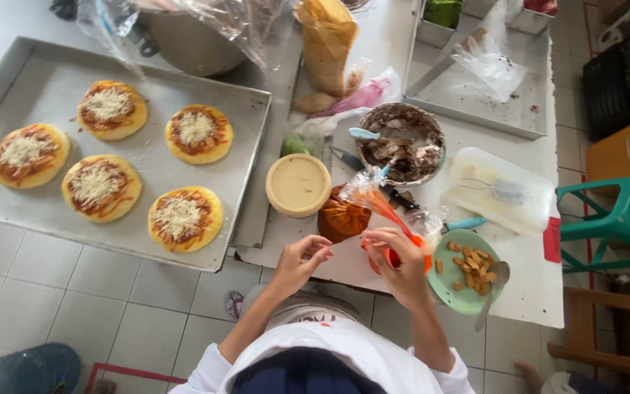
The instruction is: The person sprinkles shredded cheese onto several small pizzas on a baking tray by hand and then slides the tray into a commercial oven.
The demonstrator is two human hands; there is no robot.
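I see my right hand point(402, 266) pinching the twisted neck of an orange sauce bag point(380, 204), left hand point(299, 264) loosely curled, empty, beside the green plate point(452, 295) of sausage pieces

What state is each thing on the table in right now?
Left hand: open, fingers spread, empty.
Right hand: fingers pinching the sauce bag.
Sauce bag: orange, clear plastic, twisted, held over the table edge.
Five small pizzas: unbaked, topped with sauce and grated cheese.
Baking tray: flat, holding the pizzas.
Round tub: lid on.
Metal bowl: nearly scraped out, spatula inside.
Green plate: holds sausage slices and a spoon.
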